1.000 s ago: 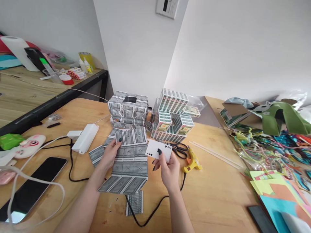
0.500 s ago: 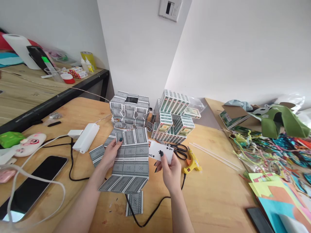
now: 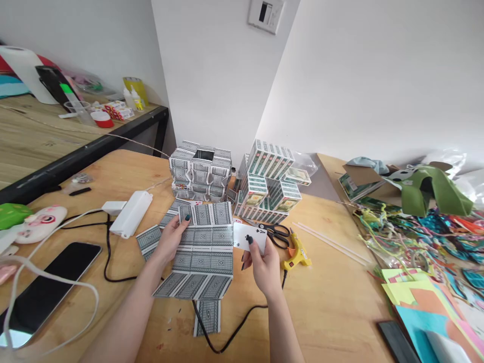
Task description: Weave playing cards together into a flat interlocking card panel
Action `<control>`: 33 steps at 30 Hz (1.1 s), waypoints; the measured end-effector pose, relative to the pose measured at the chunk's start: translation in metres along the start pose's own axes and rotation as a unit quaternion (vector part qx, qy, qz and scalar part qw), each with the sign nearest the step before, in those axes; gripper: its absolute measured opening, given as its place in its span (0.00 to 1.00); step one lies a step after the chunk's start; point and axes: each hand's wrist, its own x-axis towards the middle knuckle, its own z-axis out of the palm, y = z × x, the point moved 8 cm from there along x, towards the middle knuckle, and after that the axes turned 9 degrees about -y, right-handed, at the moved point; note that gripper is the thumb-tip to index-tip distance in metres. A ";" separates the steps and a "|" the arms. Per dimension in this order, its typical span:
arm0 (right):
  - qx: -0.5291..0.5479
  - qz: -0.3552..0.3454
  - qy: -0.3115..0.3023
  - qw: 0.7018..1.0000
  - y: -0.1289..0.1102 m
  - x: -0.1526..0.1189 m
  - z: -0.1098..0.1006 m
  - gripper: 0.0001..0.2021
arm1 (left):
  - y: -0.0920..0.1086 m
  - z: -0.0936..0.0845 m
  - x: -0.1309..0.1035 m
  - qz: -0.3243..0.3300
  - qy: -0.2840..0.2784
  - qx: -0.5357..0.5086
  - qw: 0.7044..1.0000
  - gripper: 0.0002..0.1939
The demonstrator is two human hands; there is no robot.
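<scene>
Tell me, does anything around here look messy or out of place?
A tangled heap of colourful craft bits at the right looks messy compared with the stacked card boxes. Nearer, a black cable lies across a loose card, and tiny scraps litter the tabletop close by.

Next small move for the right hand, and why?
I'd probably ease the ace card left toward the card panel: the right hand pinches it right at the panel's right edge, while the left hand steadies the panel's left side. Whether the card is already tucked in, I can't tell.
</scene>
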 end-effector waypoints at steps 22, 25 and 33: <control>0.070 0.079 -0.038 0.994 0.079 0.021 -0.019 0.14 | 0.001 0.004 0.001 0.022 -0.027 0.024 0.999 0.22; 0.065 0.075 -0.021 0.995 0.090 0.023 -0.019 0.14 | 0.000 0.006 -0.002 -0.022 -0.059 0.006 0.998 0.24; 0.071 0.072 -0.037 0.994 0.097 0.023 -0.018 0.15 | -0.016 0.014 -0.022 -0.202 -0.174 -0.051 0.962 0.28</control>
